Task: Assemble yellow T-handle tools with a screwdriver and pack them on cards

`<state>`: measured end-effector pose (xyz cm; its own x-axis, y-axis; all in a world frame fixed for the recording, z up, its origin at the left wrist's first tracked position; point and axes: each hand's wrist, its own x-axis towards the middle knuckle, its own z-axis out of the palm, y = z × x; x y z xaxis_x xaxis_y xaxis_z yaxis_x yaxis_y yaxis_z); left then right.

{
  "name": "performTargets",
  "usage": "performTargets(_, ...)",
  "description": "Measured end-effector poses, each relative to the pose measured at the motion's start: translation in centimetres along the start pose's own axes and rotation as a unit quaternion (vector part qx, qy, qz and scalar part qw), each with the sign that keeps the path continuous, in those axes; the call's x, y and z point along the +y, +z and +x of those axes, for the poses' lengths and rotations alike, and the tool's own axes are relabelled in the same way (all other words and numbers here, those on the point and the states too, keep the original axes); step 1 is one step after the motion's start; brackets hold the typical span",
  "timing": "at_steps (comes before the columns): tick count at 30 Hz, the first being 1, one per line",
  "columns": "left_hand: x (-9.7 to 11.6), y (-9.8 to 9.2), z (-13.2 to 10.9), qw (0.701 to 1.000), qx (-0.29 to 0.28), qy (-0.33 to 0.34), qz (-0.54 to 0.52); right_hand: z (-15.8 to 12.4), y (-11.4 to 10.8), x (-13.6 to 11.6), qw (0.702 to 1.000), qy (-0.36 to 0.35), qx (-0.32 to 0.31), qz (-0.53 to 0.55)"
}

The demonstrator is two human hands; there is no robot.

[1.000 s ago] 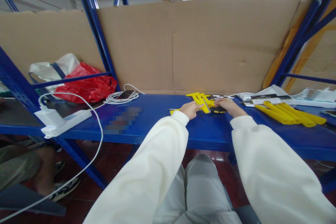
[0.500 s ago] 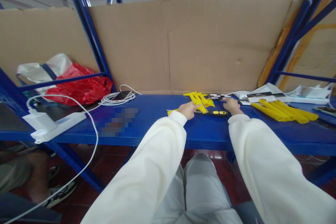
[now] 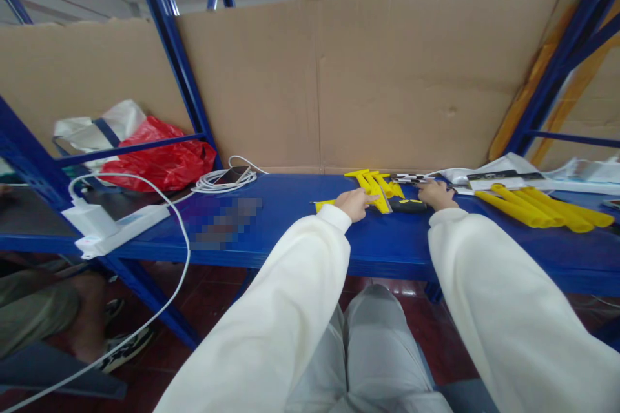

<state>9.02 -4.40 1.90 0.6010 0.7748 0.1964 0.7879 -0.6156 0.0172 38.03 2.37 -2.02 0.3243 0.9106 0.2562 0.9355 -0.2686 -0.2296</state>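
Observation:
My left hand (image 3: pixel 354 204) is closed around a yellow T-shaped scraper (image 3: pixel 380 202), the index finger stretched along it toward its wide end. A screwdriver (image 3: pixel 408 206) with a black and yellow handle lies just right of that end. My right hand (image 3: pixel 436 195) rests on the bench beyond the handle, its fingers apart and bent down beside small black and white pieces (image 3: pixel 409 178). What lies under its fingertips is hidden. Behind my left hand lie several more yellow T-shaped pieces (image 3: pixel 368 179).
Several yellow sleeves (image 3: pixel 545 208) lie at the right on the blue bench (image 3: pixel 285 232). A white power strip (image 3: pixel 113 232) with a looping cable stands at the left, near a red plastic bag (image 3: pixel 162 153) and a phone (image 3: pixel 234 175). Cardboard (image 3: pixel 387 77) closes off the back.
The view has swung slightly left. The scraper's wide end has turned and come nearer the screwdriver handle, which now shows more black. My right hand's fingers have spread and shifted slightly.

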Motion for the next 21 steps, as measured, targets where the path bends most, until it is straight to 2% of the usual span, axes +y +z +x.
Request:
performTargets(4,0.0,0.1,0.1,1.000,-0.006,-0.001,-0.001,-0.3,-0.2,-0.3,1.000,0.008,0.001,-0.023)
performTargets(10,-0.2,0.3,0.2,1.000,0.004,-0.001,-0.011,-0.8,-0.7,-0.9,0.997,-0.021,0.052,-0.052)
performTargets(13,-0.2,0.4,0.3,1.000,0.005,0.001,-0.010,-0.5,-0.9,-1.4,0.998,0.013,0.037,-0.045)
performTargets(18,-0.4,0.6,0.5,1.000,0.013,0.001,-0.011,-0.2,-1.4,-1.7,0.998,0.063,-0.025,-0.010)
performTargets(21,-0.5,0.7,0.5,1.000,0.015,0.011,-0.005,0.0,-1.6,-1.7,0.998,0.044,0.011,0.032)
